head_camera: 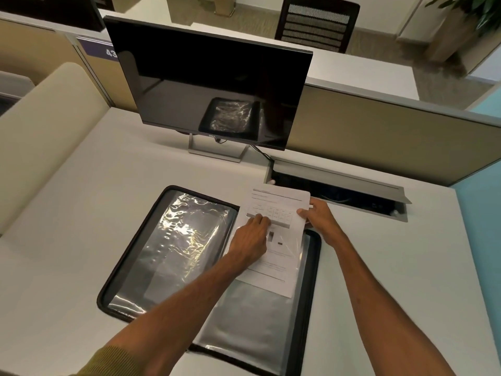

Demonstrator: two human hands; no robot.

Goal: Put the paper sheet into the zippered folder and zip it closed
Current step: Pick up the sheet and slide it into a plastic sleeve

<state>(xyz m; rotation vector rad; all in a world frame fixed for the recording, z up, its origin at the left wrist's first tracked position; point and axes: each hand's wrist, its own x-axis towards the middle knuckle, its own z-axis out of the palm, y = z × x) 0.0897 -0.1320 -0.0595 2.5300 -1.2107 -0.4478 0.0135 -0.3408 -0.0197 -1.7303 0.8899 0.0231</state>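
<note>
A black zippered folder (127, 251) lies open flat on the white desk, with shiny clear plastic sleeves on both halves. A white printed paper sheet (282, 202) is partly slid into the top of the right-hand sleeve; its upper part sticks out past the folder's far edge. My left hand (252, 237) rests on the sheet and sleeve near the sleeve's opening. My right hand (320, 218) pinches the sheet's right edge between thumb and fingers.
A dark monitor (211, 85) on a metal stand is just behind the folder. An open cable tray (339, 185) is sunk into the desk at the right rear. Partition panels (379, 131) border the desk's back and left.
</note>
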